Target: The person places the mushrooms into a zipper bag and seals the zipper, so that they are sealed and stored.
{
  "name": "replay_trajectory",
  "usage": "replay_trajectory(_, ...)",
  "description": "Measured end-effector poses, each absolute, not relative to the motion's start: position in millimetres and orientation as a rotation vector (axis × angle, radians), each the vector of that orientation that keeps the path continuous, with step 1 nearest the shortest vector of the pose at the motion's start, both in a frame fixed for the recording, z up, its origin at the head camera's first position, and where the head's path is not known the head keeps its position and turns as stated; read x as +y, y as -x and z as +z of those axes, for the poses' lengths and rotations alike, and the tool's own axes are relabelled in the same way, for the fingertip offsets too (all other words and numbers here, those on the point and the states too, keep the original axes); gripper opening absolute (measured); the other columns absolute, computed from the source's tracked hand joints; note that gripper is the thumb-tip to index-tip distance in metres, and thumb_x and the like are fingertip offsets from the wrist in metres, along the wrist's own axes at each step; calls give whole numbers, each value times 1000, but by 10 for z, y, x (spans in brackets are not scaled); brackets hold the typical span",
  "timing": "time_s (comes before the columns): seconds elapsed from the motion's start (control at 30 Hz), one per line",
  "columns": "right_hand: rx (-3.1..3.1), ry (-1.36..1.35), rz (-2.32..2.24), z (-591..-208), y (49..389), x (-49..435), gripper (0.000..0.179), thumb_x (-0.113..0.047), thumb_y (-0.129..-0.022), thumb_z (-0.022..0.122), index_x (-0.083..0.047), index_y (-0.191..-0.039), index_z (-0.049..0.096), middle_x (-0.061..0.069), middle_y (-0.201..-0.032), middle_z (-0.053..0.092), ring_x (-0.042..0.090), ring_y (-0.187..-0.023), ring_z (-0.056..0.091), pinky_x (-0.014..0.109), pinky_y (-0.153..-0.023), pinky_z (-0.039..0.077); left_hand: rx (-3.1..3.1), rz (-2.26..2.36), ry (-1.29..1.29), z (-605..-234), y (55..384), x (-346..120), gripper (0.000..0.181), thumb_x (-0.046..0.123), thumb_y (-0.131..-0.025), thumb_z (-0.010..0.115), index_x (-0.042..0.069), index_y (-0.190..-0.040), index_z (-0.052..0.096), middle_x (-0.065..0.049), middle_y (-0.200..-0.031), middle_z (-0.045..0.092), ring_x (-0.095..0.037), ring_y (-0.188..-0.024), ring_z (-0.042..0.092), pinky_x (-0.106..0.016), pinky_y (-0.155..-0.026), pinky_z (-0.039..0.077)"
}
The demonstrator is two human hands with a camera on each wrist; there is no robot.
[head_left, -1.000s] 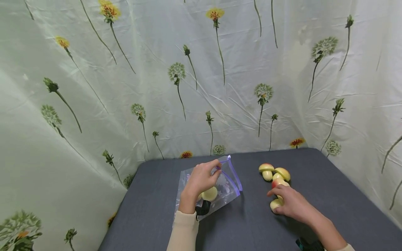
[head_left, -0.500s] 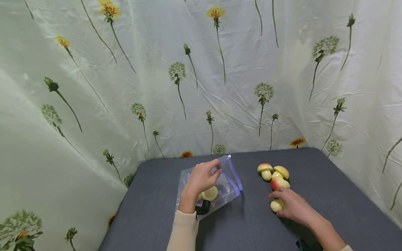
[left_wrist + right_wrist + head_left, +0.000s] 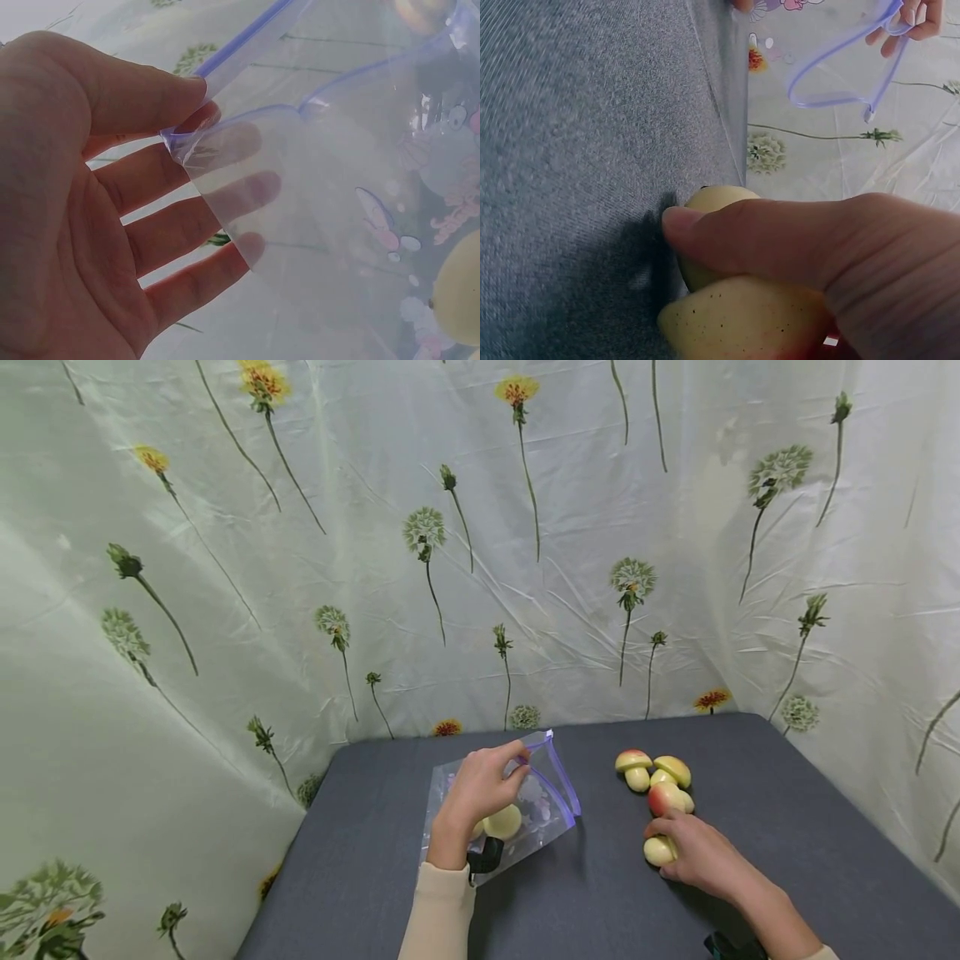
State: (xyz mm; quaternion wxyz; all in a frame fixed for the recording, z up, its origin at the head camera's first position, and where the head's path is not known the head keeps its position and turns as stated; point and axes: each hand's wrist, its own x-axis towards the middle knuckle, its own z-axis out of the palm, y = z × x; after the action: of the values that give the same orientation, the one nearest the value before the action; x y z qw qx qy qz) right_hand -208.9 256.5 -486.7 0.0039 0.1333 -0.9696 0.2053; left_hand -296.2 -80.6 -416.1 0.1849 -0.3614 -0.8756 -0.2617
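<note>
My left hand (image 3: 480, 789) pinches the rim of a clear zip bag (image 3: 322, 225) with a purple zip edge between thumb and forefinger; the other fingers are spread against the plastic. The bag's mouth faces right and gapes. Pale round pieces (image 3: 502, 822) show inside it, partly behind my wrist. My right hand (image 3: 705, 853), low over the table at right, grips a toy mushroom (image 3: 658, 852) with a pale stem and a yellow, red-tinged cap (image 3: 742, 319). In the right wrist view the thumb lies across it; the other fingers are mostly hidden.
Just beyond my right hand lie more toy mushrooms: one with a red cap (image 3: 663, 798), one at the back left (image 3: 636, 768) and one at the back right (image 3: 672, 769). The dark grey table (image 3: 360, 860) ends at a flower-printed curtain (image 3: 450, 568).
My right hand has drawn slightly back from the red-capped mushroom and closed around the nearest one. The other mushrooms shifted a little. My left hand and the bag stay in place.
</note>
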Motion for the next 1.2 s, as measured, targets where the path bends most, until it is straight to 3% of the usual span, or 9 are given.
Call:
replay_trajectory(0.5, -3018, -392, 717, -4826, 2096, 2530, 39, -16, -67, 91, -24, -97, 69, -10, -88, 60, 12, -73, 53, 39, -63, 43, -2463, -738, 1006, -4157, 2944, -820, 5, 18, -97, 68, 21, -101, 69, 13, -75, 64, -5, -45, 31, -23, -47, 27)
replay_trajectory(0.87, -2975, -429, 745, -4805, 2105, 2521, 36, -20, -69, 91, -24, -97, 69, -12, -87, 58, 10, -72, 51, 37, -64, 42, -2476, -754, 1002, -4139, 2945, -833, 5, 19, -98, 67, 18, -102, 70, 13, -73, 62, -6, -44, 29, -24, -46, 25)
replay_trajectory(1.2, -2961, -392, 784, -4742, 2101, 2484, 34, -19, -71, 89, -23, -98, 69, -12, -87, 58, 10, -72, 50, 36, -66, 42, -2493, -765, 1002, -4120, 2933, -835, 4, 19, -99, 66, 21, -102, 68, 15, -66, 55, -6, -42, 27, -23, -45, 24)
